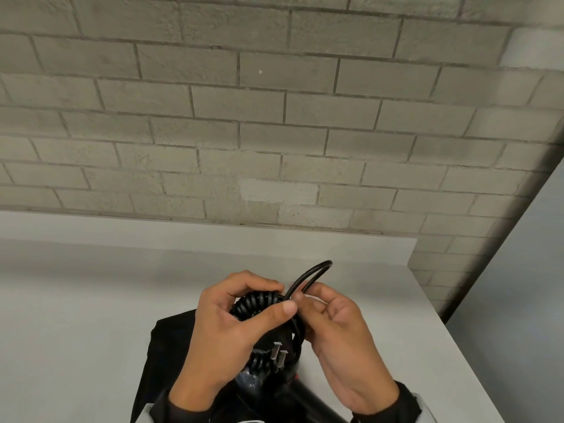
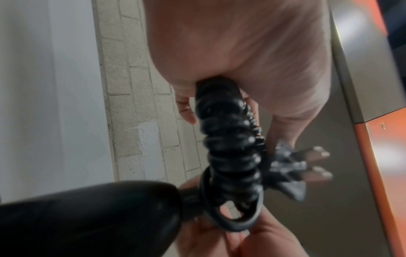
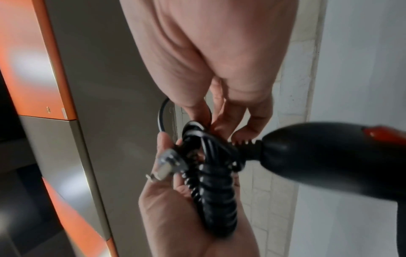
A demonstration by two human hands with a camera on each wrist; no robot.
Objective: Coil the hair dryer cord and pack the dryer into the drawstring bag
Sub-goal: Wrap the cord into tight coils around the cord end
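Note:
My left hand (image 1: 244,312) grips the bunched black spiral cord (image 1: 259,303) of the hair dryer, its thumb laid across the coils. The cord bundle (image 2: 230,153) fills that hand, and the plug (image 1: 279,355) with its metal prongs (image 2: 316,161) sticks out below. My right hand (image 1: 323,306) pinches a straight loop of cord (image 1: 314,271) that arcs up beyond the hands. The black hair dryer (image 1: 274,395) hangs under both hands, its handle (image 3: 329,160) with a red switch beside the coils (image 3: 215,187). The black drawstring bag (image 1: 171,346) lies on the table beneath.
A pale grey table (image 1: 91,300) runs to a brick wall (image 1: 274,117) at the back; its right edge (image 1: 451,331) drops off to the floor. Orange and grey panels (image 2: 373,139) show in the wrist views.

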